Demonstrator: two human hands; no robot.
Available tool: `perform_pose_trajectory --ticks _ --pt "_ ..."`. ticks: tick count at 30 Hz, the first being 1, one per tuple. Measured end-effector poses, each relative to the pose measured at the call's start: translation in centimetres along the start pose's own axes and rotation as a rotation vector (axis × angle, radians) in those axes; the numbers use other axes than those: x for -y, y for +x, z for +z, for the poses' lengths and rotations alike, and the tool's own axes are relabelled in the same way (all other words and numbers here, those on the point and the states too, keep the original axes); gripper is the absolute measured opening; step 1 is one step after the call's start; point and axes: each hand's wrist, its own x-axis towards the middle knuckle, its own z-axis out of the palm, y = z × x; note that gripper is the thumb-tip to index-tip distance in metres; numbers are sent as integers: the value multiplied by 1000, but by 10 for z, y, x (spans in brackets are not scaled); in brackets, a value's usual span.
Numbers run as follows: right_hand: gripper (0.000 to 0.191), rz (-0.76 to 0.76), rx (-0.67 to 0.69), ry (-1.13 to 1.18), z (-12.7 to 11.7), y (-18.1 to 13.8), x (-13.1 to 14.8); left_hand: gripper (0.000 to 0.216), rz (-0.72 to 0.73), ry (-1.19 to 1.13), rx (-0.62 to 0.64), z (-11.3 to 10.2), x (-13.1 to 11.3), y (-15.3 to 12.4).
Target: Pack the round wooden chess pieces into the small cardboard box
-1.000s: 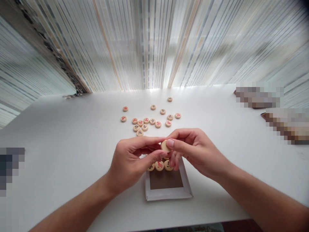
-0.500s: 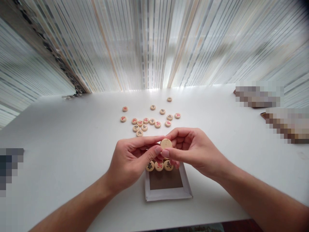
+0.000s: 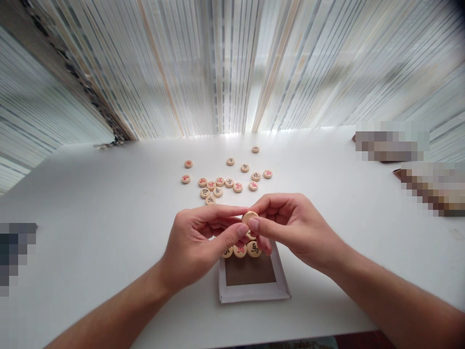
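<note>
Between my two hands is a round wooden Chinese chess piece (image 3: 249,216), its visible face plain. My left hand (image 3: 209,232) pinches it from the left with thumb and fingers. From the right, my right hand (image 3: 283,220) grips the same piece, its thumb lying across the face. Just below sits a shallow white box (image 3: 254,292) with a brown bottom. A row of pieces lies in it, among them a red-marked piece (image 3: 240,250) and a black-marked piece (image 3: 254,249). My hands hide the box's far part.
Several loose chess pieces (image 3: 220,181) with red or black characters lie scattered on the white table (image 3: 109,203) beyond my hands. A striped curtain (image 3: 232,68) hangs along the far edge. Blurred-out objects stand at the right (image 3: 432,189) and a dark one (image 3: 16,252) at the left.
My right thumb has slid up over the piece's face, and the piece has tilted slightly. Both hands otherwise stay in nearly the same place above the box.
</note>
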Motion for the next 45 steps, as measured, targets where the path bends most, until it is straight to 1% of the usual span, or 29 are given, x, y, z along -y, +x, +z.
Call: perform_pose_trajectory --ticks 6,12,17,21,24,27,30,32,35,39,42,45 --pt "36 41 22 29 1 0 1 20 -38 -6 -28 -2 1 1" --pt "30 22 26 50 1 0 -1 20 -56 -31 -40 -2 2 1" --pt "29 -82 -8 -20 -2 -2 -3 31 -4 24 -63 -4 5 0" --pt "29 -201 -40 -173 -2 -5 -3 26 61 100 -82 -6 8 2" --pt "31 -258 -63 -260 -1 -5 -5 20 134 177 -83 -7 9 3" --pt "27 -299 -78 -327 -1 -3 -7 24 185 251 -89 -9 11 3" --pt "23 -332 -83 -385 -1 -2 -8 26 198 283 -94 -9 12 2" --pt "22 -354 -81 -422 -1 -2 -8 23 156 273 -101 -9 11 2" --pt "20 -418 -91 -499 -2 -3 -8 17 21 183 -100 -9 8 3" --pt "16 -588 -79 -668 -3 -2 -8 8 -152 0 -31 -9 4 5" --pt "15 -726 -64 -802 -4 -1 -9 18 -211 -56 -23 -9 3 5" --pt "14 -805 -68 -901 -4 -1 -9 24 -216 -51 -40 -9 6 4"
